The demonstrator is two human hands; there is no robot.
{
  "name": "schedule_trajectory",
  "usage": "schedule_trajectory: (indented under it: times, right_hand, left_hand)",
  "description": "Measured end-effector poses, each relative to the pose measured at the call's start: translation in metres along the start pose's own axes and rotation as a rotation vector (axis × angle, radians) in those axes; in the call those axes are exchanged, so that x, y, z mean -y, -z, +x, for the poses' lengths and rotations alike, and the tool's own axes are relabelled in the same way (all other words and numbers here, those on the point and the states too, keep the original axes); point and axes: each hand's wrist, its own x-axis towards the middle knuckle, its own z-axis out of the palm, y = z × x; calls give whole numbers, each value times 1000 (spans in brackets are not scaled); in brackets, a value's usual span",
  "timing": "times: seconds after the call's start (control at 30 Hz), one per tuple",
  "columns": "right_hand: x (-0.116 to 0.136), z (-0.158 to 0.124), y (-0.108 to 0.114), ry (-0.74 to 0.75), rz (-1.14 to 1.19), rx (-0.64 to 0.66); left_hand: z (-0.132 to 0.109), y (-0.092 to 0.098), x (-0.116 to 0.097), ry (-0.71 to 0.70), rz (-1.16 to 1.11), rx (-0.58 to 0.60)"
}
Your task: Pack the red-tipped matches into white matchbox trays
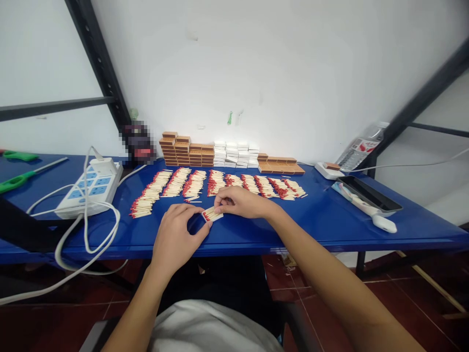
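Observation:
Low over the front of the blue table, my left hand (179, 230) grips a small white matchbox tray (219, 216) at its left end, between thumb and forefinger. Red-headed matches (209, 213) lie in the tray, heads toward the left. My right hand (236, 201) reaches in from the right, its fingertips pinched on the matches at the tray's right part; the other fingers are curled. Just behind both hands, several piles of loose matches (175, 183) are spread in a row.
Brown matchbox sleeves (201, 155) and white trays (230, 159) are stacked along the wall. On the left are a power strip (88, 188) with looping white cables and a green-handled screwdriver (22, 181). A plastic bottle (362, 146) and a black case (370, 194) stand right.

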Motion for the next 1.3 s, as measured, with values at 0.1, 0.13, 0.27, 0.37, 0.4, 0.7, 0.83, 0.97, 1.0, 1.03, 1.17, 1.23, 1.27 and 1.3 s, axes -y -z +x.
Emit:
schedule_trajectory:
  times: [0.1, 0.13, 0.27, 0.37, 0.4, 0.7, 0.83, 0.97, 1.0, 1.03, 1.17, 1.23, 1.27, 1.3]
  right_hand:
    - [2, 0, -1, 4, 19, 5]
    - [2, 0, -2, 7, 25, 8]
    - [0, 2, -3, 14, 55, -38]
    - [-6, 4, -4, 0, -37, -199]
    - [-8, 5, -4, -4, -104, -243]
    - [-15, 7, -6, -47, -323, -221]
    - [-14, 7, -6, -51, -328, -195]
    - [-13, 8, -6, -54, -316, -189]
    - [-13, 8, -6, -58, -313, -189]
    - [-13, 9, -6, -61, -313, -191]
    - [-13, 9, -6, -60, -324, -190]
    - [-13, 9, -6, -62, -330, -191]
    - [-13, 9, -6, -63, -333, -193]
    - [-13, 8, -6, -63, -335, -195]
  left_hand:
    - [0, 0, 0, 1, -1, 7]
    - [0, 0, 0, 0, -1, 6]
    - [-1, 0, 0, -8, -4, 4]
    - [-1, 1, -1, -5, -7, 9]
    - [-1, 1, -1, -3, -7, 11]
    - [-1, 1, -1, -8, -8, 22]
    - [-1, 2, -1, -6, -10, 22]
    - [-1, 2, -2, 1, -12, 22]
    - [0, 2, -2, 2, -12, 24]
    - [0, 2, -2, 3, -12, 23]
    - [-1, 2, -2, 5, -10, 22]
    - [-1, 2, -2, 2, -10, 24]
    - [-1, 2, -2, 0, -9, 26]
    - [-1, 2, -2, -2, -8, 27]
